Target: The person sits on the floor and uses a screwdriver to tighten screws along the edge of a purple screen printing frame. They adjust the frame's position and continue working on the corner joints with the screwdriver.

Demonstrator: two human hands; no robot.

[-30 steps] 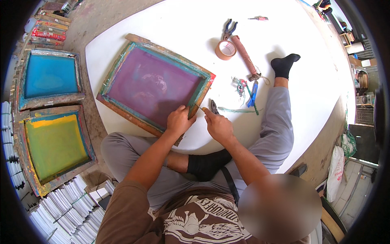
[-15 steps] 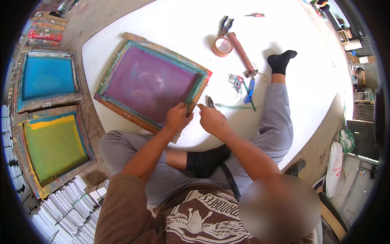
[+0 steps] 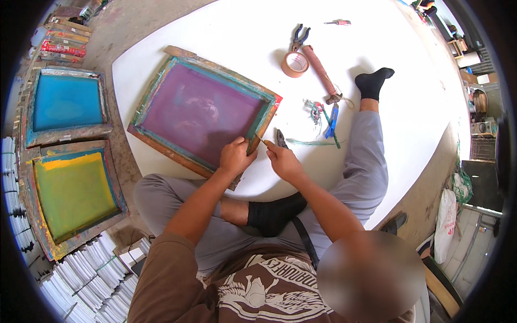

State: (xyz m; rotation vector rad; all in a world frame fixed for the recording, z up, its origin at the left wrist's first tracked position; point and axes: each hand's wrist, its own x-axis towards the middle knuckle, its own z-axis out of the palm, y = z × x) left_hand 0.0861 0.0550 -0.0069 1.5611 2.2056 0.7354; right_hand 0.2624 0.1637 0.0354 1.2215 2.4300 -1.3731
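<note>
A wooden screen-printing frame (image 3: 180, 152) with purple mesh lies tilted on the white surface in front of me. My left hand (image 3: 235, 157) is closed on the frame's near right side, fingers over the rim. Just right of that rim, my right hand (image 3: 284, 161) pinches a slim tool (image 3: 264, 142) with a yellowish handle and thin shaft. Its tip meets the frame's edge; its exact kind is too small to make out. Dark pliers (image 3: 281, 138) rest beside my right hand. Close by are a blue cutter knife (image 3: 332, 123), a green stick (image 3: 329, 129) and tangled string (image 3: 313, 110).
Farther out lie a hammer (image 3: 319, 67) with a wrapped handle, a brown tape roll (image 3: 295, 64), dark-handled pliers (image 3: 299, 36) and a screwdriver (image 3: 338, 22). At left stand a blue screen (image 3: 67, 102), a yellow-green screen (image 3: 75, 194) and paper stacks (image 3: 86, 280). My legs flank the work area.
My right hand has shifted slightly right, showing more of the slim tool. My left hand keeps its hold on the frame. The whole view has moved a little.
</note>
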